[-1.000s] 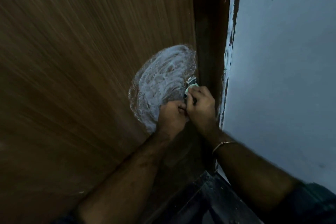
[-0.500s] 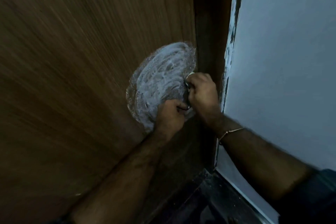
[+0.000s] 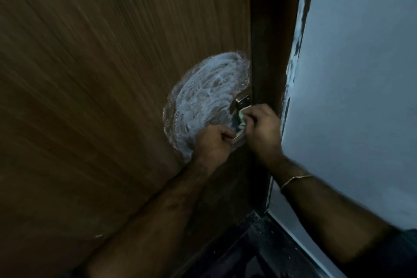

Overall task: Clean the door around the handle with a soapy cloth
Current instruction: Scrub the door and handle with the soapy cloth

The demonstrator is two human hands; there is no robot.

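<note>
Door [image 3: 112, 97] was lathered left of the handle [image 3: 242, 101] — right hand [image 3: 262, 128] pinched the cloth [image 3: 309, 119] against it, left hand [image 3: 212, 140] curled round the handle's lower end. Risk: soap slicking the metal — grip could slip, suds run down.

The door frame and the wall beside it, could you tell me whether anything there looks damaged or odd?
Yes. Along the wall edge where it meets the dark door frame, the light paint is ragged and patchy, with dark gaps, as if chipped or sloppily brushed. The white soap patch on the door is just lather.
</note>
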